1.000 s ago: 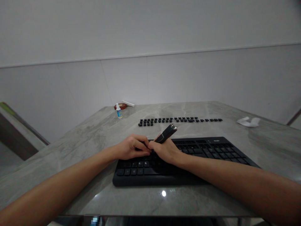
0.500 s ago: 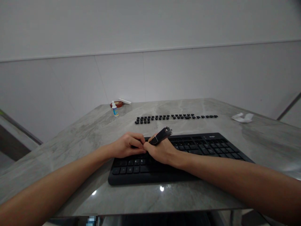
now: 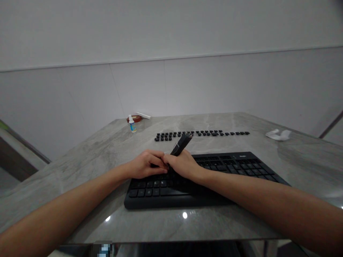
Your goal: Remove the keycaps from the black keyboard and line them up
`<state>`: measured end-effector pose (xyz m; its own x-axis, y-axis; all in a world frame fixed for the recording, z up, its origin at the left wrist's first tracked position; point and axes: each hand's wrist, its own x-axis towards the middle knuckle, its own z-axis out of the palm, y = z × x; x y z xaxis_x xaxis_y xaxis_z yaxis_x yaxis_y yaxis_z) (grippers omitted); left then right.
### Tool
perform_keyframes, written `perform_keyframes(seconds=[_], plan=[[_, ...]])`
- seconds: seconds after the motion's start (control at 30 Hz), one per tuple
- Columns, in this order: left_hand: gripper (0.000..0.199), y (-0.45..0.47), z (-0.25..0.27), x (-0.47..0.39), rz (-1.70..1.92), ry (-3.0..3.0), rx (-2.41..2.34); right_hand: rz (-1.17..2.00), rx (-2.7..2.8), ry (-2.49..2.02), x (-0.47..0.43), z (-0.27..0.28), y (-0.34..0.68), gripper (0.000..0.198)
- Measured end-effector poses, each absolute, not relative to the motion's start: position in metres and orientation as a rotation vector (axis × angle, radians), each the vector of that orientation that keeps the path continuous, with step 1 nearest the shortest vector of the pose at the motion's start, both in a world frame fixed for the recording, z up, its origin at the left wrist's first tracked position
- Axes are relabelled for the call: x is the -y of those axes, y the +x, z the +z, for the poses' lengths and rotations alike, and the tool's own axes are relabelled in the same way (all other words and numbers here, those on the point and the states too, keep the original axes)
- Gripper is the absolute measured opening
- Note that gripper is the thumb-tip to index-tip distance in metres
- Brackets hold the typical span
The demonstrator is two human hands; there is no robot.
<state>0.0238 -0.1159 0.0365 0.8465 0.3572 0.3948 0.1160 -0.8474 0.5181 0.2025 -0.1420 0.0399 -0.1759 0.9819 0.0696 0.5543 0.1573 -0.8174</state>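
Observation:
A black keyboard [image 3: 171, 200] lies flat before me, partly covered by both hands. My right hand [image 3: 184, 165] is closed around a thick, black, pen-like tool [image 3: 181, 144]. The tool's upper end leans up and to the right; its lower end is hidden by my fingers. Beside it, my left hand [image 3: 147, 164] rests over the keyboard's left part with fingers bent and tips pinched together. Whatever those fingertips hold is too small or hidden to make out. The two hands touch or nearly touch at the fingertips.
Behind the keyboard, several loose black keycaps [image 3: 214, 134] lie in rows on the grey marbled table [image 3: 88, 171]. A small white-and-blue bottle [image 3: 132, 125] and a reddish-brown object [image 3: 136, 118] stand at the back left. Crumpled white tissue [image 3: 278, 135] lies right.
The tool in my right hand has tipped steeper, its upper end moving left and up. My left hand stays about where it was, and the whole view shifts slightly.

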Motion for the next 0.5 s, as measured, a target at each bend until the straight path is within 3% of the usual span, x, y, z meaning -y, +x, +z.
perform_keyframes(seconds=[0.5], plan=[[0.013,0.0202,0.0408,0.1130,0.548,2.507,-0.376,0.698,1.999,-1.282,0.1507,0.0381,0.2074,0.031]])
